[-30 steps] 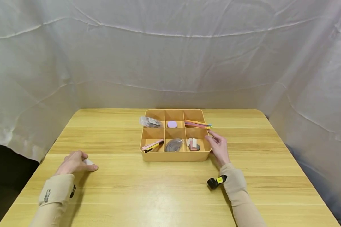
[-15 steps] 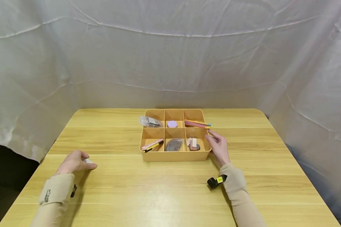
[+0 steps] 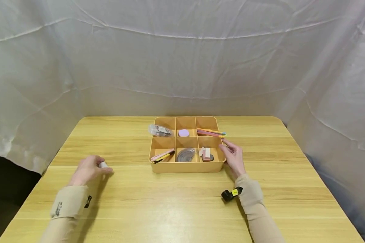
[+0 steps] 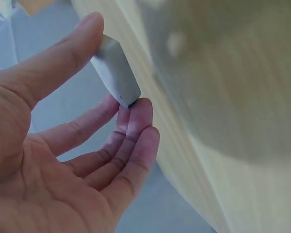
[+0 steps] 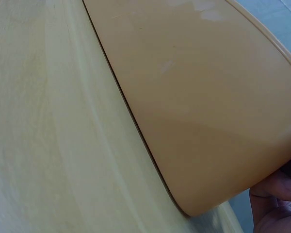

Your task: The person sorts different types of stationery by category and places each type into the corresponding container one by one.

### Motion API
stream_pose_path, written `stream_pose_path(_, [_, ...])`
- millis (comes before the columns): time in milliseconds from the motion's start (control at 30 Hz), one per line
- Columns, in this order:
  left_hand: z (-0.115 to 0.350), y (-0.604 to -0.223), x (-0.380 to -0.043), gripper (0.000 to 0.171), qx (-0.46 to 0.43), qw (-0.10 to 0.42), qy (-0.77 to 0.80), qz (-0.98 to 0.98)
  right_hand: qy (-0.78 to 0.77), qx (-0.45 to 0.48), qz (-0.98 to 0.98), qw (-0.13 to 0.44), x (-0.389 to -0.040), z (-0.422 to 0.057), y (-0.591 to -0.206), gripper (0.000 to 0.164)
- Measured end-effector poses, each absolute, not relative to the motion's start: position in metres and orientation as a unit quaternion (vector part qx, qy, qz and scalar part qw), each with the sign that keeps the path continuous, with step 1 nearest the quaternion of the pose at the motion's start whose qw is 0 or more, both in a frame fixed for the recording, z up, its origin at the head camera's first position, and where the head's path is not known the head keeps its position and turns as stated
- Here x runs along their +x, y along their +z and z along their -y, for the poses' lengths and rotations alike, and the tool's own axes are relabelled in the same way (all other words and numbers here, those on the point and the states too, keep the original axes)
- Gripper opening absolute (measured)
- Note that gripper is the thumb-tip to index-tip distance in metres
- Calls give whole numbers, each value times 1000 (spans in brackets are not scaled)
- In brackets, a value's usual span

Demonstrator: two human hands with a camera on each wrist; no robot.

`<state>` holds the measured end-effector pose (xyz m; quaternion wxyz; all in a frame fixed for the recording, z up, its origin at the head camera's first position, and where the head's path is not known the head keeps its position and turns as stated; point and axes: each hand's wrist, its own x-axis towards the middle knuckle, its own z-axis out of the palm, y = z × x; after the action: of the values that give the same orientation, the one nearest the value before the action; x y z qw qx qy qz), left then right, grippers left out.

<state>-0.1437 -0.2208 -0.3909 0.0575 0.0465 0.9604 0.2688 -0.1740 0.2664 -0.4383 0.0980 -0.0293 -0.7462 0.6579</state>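
My left hand (image 3: 87,169) is over the left part of the table and pinches a white eraser (image 3: 103,165) between thumb and fingertips. The left wrist view shows this eraser (image 4: 119,72) as a pale block with an angled end. An orange-tan organizer tray (image 3: 187,168) with several compartments stands at the back middle. With my right hand (image 3: 235,161) I hold its right side wall near the front, thumb at the rim. The tray's smooth outer wall (image 5: 194,97) fills much of the right wrist view; most of the hand is out of frame there.
The tray bears pens (image 3: 163,156), a protractor (image 3: 186,155), several erasers (image 3: 206,153), a purple round item (image 3: 184,133), a clear package (image 3: 160,130) and colored pencils (image 3: 211,132). Pencils and package overhang its rim. Grey curtains (image 3: 182,67) enclose the wooden table (image 3: 158,202).
My left hand has moved a little to the right and away from me with the white eraser in its grip. The right hand stays on the tray, which has hardly moved.
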Motion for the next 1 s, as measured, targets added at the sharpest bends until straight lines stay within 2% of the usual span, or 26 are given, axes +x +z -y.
stream_pose_path(367, [178,-385,-149,50,96,-15,305,-948,655,-25,749,97,-174,-267,-439,47])
stream_pose_path(567, [146,-383,-152,32,144,-56,323,-934,660,-28,745,94,-173,-266,-437,46])
stream_pose_path(667, [131,-381,-152,35,164,-69,331,-927,662,-31,743,92,-173,-266,-437,46])
stream_pose_path(800, [113,-375,-151,50,179,-70,344,-919,665,-31,741,90,-174,-265,-436,45])
stream_pose_path(1000, [84,-367,-150,50,210,-72,351,-910,671,-28,735,89,-173,-266,-437,46])
